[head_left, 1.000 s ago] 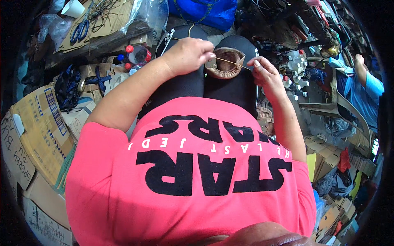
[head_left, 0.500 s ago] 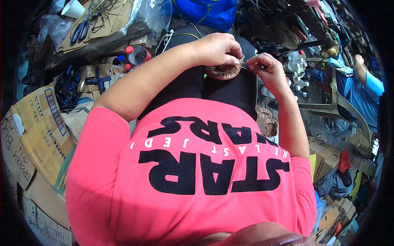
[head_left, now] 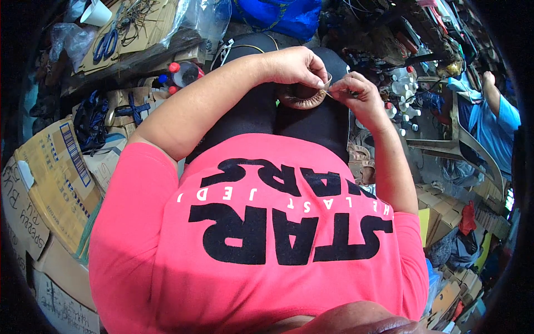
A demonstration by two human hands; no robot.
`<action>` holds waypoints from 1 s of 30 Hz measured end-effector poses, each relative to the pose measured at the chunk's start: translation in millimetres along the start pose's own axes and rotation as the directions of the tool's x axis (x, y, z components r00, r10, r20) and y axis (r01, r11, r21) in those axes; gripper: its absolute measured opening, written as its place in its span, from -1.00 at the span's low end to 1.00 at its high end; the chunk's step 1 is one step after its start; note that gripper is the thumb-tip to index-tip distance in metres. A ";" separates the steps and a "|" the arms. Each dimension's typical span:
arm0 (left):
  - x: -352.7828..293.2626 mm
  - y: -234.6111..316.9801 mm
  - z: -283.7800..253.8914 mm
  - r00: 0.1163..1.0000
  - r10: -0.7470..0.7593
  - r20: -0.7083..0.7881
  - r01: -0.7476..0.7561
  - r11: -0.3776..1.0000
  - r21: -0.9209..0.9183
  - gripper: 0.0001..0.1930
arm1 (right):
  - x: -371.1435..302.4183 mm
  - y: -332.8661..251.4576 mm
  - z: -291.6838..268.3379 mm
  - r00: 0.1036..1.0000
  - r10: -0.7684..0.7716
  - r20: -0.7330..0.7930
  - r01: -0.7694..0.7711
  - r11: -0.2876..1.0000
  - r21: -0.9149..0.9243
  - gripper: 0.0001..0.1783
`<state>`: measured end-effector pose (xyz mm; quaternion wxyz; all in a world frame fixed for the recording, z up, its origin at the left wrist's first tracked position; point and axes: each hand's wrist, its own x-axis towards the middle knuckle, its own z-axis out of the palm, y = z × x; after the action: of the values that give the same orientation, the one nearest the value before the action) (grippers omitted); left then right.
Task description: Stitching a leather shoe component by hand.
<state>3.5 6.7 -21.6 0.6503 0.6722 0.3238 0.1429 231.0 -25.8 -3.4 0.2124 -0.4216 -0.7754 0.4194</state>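
- Differs from one second ago: places left hand over right side of brown leather piece, no longer at its left edge, just beside right hand.
- Pinches tan cord in narrow right grip.
- Curls left grip at leather rim; cannot tell whether closed on leather or cord.
- Rests leather piece across dark trousers, gathered edge toward pink shirt.
- Leaves room on lap between gathered edge and shirt hem.
- Includes capped bottles beyond right hand and white cup at upper left; contents too small to tell.
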 end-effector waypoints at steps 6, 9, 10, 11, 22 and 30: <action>-3.2 -6.7 -0.8 1.000 0.016 0.013 -0.015 0.997 -0.071 -0.75 | -15.6 1.1 18.9 0.984 -0.040 -0.171 0.037 0.999 -0.021 -0.80; -1.9 -7.3 -3.1 0.998 0.017 0.064 -0.018 1.000 0.014 -0.71 | -24.5 -7.2 22.8 0.973 -0.061 -0.223 0.044 0.996 -0.080 -0.78; -1.3 -6.9 -3.6 0.998 0.018 0.066 -0.019 1.000 0.012 -0.71 | -26.2 -9.8 22.9 0.976 -0.060 -0.211 0.035 0.992 -0.117 -0.77; -1.1 -4.9 -4.4 0.996 0.015 0.089 -0.022 0.997 0.078 -0.70 | -27.3 -14.0 23.1 0.978 -0.057 -0.201 0.027 0.988 -0.152 -0.77; 4.0 3.9 -5.0 0.986 0.011 0.168 -0.049 0.973 0.224 -0.72 | 8.0 -56.1 2.1 0.980 -0.022 0.198 0.138 0.793 -0.593 -0.78; -23.6 0.1 8.7 0.910 0.298 -0.288 -0.097 0.829 0.550 -0.76 | -3.7 -3.7 -7.5 0.969 0.217 0.119 -0.240 0.941 0.240 -0.86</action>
<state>-8.8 -14.7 -17.1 0.3525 0.8159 0.3918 0.2379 236.5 -26.4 3.9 0.1788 -0.4586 -0.6704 0.5552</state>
